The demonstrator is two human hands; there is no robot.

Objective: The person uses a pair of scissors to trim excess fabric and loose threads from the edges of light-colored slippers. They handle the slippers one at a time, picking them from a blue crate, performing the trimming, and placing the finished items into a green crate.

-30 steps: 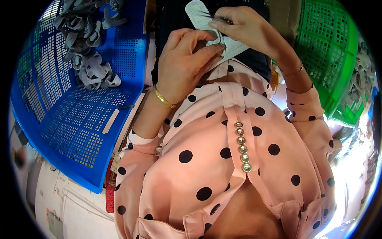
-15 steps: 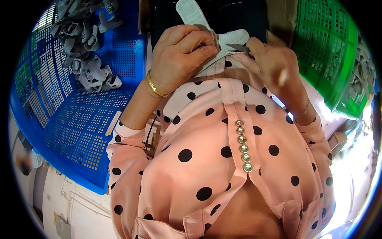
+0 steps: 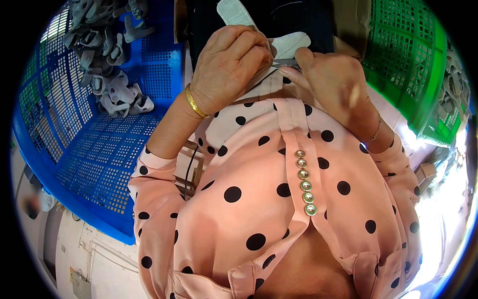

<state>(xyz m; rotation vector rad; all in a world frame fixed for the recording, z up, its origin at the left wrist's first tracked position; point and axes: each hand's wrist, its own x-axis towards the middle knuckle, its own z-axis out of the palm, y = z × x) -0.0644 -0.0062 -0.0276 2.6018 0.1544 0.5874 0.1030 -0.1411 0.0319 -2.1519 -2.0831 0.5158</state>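
Observation:
My left hand [image 3: 233, 67], with a gold bangle at its wrist, is closed on a white stitched fabric piece [image 3: 290, 46], which looks like a shoe upper. One rounded, strap-like end [image 3: 236, 12] sticks up beyond the knuckles; another rounded end lies to the right, beyond my right fingers. My right hand [image 3: 332, 79] grips a small pair of metal snips [image 3: 286, 63]. Their blades point left and reach the left fingertips at the edge of the white piece. The handles are hidden in the right palm, and my left fingers cover the middle of the piece.
To the left stands a large blue plastic basket [image 3: 94, 169] with a pile of grey and white shoe uppers [image 3: 117, 92] at its far end. A green plastic basket [image 3: 403, 65] is on the right, with more grey pieces [image 3: 450, 89] beside it. Cardboard [image 3: 352, 25] shows behind my right hand.
My right hand has moved left, bringing the snips' blades from the right part of the white piece to my left fingertips. My left hand has shifted slightly farther away, still gripping the piece.

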